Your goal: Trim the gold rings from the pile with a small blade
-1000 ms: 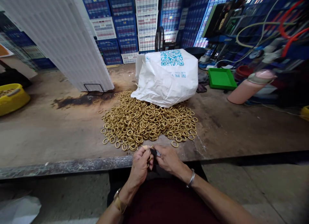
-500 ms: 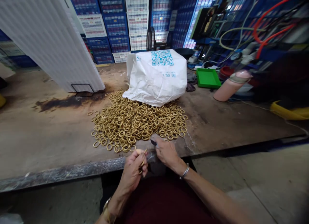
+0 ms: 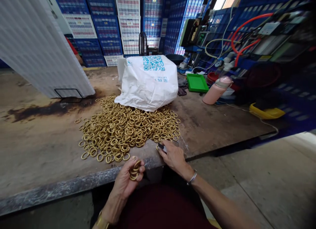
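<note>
At the table (image 3: 207,130), left hand (image 3: 125,180) clutches rings (image 3: 134,173), right hand (image 3: 175,159) pinches a half-hidden dark tool (image 3: 161,146).

1. Left forearm (image 3: 112,204) is bare; it slants up and rightward from the bottom edge of view.
2. Left hand (image 3: 125,182) turns its palm inward, partly upward; fingers curl closed, thumb on the upper side.
3. Right forearm (image 3: 214,194) is bare; it slants up and leftward.
4. Right hand (image 3: 175,158) shows its back; thumb and fingers grip.
5. Hands are apart, right one farther forward.
</note>
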`<act>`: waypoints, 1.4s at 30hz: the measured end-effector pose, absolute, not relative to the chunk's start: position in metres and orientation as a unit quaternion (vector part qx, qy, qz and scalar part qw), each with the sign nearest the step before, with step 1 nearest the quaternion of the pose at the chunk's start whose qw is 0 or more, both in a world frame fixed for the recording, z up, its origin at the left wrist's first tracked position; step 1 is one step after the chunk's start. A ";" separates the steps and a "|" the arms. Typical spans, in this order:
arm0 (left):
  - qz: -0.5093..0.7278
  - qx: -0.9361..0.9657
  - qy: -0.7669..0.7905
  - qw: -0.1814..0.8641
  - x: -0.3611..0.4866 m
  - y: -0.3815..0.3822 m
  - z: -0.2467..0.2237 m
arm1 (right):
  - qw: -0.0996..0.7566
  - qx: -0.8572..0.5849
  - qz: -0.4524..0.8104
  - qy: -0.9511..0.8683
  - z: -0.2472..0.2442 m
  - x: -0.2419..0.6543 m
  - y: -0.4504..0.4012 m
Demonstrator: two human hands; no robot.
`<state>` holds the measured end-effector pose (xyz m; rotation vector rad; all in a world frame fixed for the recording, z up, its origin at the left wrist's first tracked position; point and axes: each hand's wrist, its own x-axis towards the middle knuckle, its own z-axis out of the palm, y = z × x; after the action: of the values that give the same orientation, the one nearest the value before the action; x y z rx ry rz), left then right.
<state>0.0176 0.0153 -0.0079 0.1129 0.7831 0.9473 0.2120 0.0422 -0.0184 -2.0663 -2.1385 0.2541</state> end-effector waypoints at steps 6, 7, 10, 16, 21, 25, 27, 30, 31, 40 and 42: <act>0.442 0.071 0.329 0.832 0.016 0.016 -0.011 | 0.095 -0.675 0.102 -0.725 -0.017 0.199 0.048; 0.443 0.075 0.336 0.828 0.016 0.015 -0.010 | 0.098 -0.669 0.103 -0.729 -0.017 0.197 0.050; 0.451 0.113 0.374 0.803 0.018 0.016 -0.009 | 0.100 -0.655 0.097 -0.742 -0.019 0.190 0.057; 0.470 0.258 0.473 0.699 0.022 0.017 -0.006 | 0.112 -0.643 0.083 -0.753 -0.024 0.184 0.067; 0.448 0.366 0.537 0.613 0.023 0.021 -0.007 | 0.176 -0.601 0.148 -0.765 -0.027 0.190 0.072; 0.438 0.425 0.552 0.568 0.025 0.025 -0.015 | 0.238 -0.579 0.215 -0.750 -0.031 0.191 0.073; 0.441 0.448 0.550 0.549 0.026 0.027 -0.017 | 0.285 -0.568 0.251 -0.730 -0.030 0.189 0.072; 0.447 0.490 0.551 0.506 0.028 0.029 -0.018 | 0.344 -0.556 0.353 -0.669 -0.024 0.186 0.071; 0.450 0.506 0.549 0.490 0.029 0.030 -0.018 | 0.352 -0.552 0.410 -0.635 -0.021 0.186 0.071; 0.450 0.632 0.460 0.432 0.033 0.030 -0.014 | 0.319 -0.370 0.796 -0.358 0.001 0.187 0.060; 0.449 0.622 0.470 0.436 0.035 0.028 -0.013 | 0.317 -0.359 0.805 -0.350 -0.001 0.185 0.058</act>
<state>0.0351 0.0283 -0.0128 1.5478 1.1705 1.1162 0.1853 0.0582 -0.0007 -0.9449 -0.9209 2.1197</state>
